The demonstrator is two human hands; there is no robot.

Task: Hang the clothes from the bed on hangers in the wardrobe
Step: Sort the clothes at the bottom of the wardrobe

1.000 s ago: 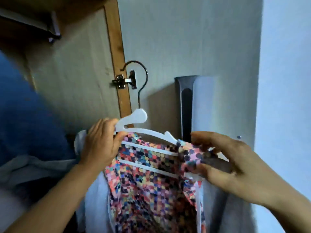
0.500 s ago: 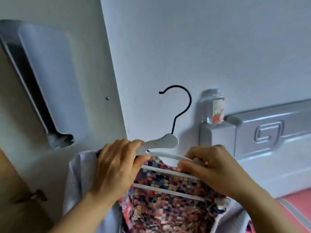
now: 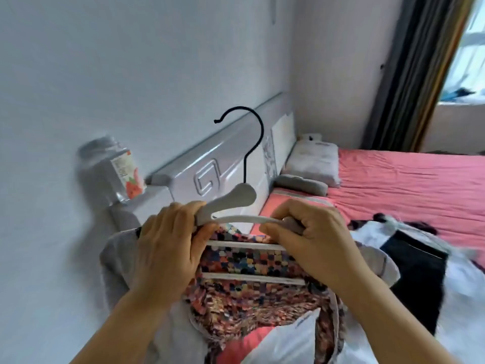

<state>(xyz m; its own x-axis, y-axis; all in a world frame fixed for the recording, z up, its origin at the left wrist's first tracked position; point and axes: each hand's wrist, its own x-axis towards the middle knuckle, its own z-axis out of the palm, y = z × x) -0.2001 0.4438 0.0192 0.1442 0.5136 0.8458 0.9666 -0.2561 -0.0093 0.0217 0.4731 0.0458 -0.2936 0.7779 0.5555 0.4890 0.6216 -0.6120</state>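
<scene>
The person holds a white hanger (image 3: 236,203) up in front of the chest, its black hook (image 3: 252,143) free in the air and pointing at nothing. The left hand (image 3: 170,245) is wrapped round the hanger's left shoulder, and the right hand (image 3: 312,243) has its grip closed on the right arm of the hanger, fingers curled over the bar. A multicoloured checked garment (image 3: 252,264) is draped behind the two lower rails, with a grey garment (image 3: 115,261) hanging round its outside; how securely either sits on the hanger's shoulders is hard to judge, since both hands cover those ends.

The main risk lies there. If the grey layer is only resting on one shoulder, tipping the hanger while turning toward the wardrobe, which is out of view here, could let it slide off onto the bed (image 3: 406,179). The loose lower folds could also catch on the headboard (image 3: 210,169) or sweep the jar (image 3: 112,174) standing on its corner, just to the left. More clothes (image 3: 414,261) lie in a heap on the bed at right, so dropped fabric might tangle with them. Letting go with one hand to reach the rail would shift the whole load to one side.
</scene>
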